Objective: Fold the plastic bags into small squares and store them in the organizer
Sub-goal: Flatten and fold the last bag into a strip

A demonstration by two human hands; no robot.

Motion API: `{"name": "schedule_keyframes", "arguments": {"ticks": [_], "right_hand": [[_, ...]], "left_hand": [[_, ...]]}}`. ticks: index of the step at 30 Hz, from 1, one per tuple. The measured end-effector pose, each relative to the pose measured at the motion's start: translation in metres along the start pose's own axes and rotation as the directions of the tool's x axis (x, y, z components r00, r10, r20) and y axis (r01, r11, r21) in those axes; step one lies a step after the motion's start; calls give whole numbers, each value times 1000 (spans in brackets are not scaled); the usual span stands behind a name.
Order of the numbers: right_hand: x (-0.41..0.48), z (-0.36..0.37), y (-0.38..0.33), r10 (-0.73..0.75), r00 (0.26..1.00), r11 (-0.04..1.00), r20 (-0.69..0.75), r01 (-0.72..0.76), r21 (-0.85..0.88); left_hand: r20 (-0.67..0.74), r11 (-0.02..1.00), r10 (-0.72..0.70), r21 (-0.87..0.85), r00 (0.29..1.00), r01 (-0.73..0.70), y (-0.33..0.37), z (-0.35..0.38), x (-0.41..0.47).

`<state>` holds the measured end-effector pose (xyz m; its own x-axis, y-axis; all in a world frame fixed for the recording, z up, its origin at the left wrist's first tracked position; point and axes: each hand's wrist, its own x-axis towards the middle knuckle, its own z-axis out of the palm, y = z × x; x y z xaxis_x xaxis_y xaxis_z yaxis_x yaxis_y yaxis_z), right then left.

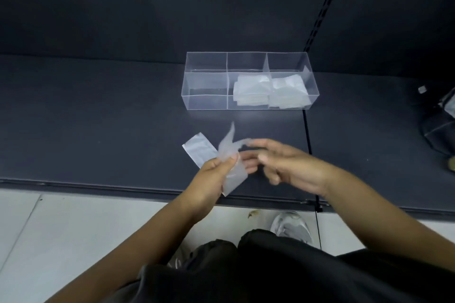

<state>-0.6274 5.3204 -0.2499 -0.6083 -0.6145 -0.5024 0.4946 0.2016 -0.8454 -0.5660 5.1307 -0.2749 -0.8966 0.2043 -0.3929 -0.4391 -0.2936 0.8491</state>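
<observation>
Above the shelf's (pixel 98 118) front edge, the left hand (pixel 216 174) pinches a half-folded plastic bag (pixel 197 149). The blurred right hand (pixel 290 167) reaches its loose end; I cannot tell its grip. Behind, the organizer (pixel 206 103) holds folded bags (pixel 251 91) in its middle and right compartments.

Organizer (pixel 204 102): clear hard plastic, glossy, smooth walls. Folded bags (pixel 251 92) inside: thin milky translucent plastic film, slight sheen. Plastic bag (pixel 197 147) near edge: same translucent film, crinkled at the handles. Shelf (pixel 98 118): dark, matt, smooth. Floor (pixel 73 229): pale tile, faint sheen. Clothing (pixel 270 265): black matt cloth.
</observation>
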Motion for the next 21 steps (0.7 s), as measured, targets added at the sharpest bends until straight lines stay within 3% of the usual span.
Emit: {"name": "schedule_keyframes", "arguments": {"ticks": [2, 6, 12, 18, 20, 21], "right_hand": [[14, 20, 15, 9, 1000, 997, 10, -8, -74], [33, 38, 37, 1, 959, 982, -283, -54, -180], [36, 40, 48, 8, 909, 954, -418, -131, -269], [29, 35, 51, 56, 903, 973, -426, -144, -178], [28, 35, 50, 64, 906, 978, -418, -140, -154], [28, 34, 50, 70, 909, 979, -412, -141, -145]], "left_hand": [[8, 989, -25, -145, 1000, 26, -1, -6, 4], [-6, 966, -72, -248, 997, 69, -13, -19, 15], [-254, 932, -185, -351, 949, 87, -16, -42, 39], [-433, 972, -201, -200, 879, 124, 11, -54, 60], [-543, 994, -111, -74, 832, 84, 19, -55, 62], [-611, 996, -4, 70, 792, 59, 21, -56, 61]]}}
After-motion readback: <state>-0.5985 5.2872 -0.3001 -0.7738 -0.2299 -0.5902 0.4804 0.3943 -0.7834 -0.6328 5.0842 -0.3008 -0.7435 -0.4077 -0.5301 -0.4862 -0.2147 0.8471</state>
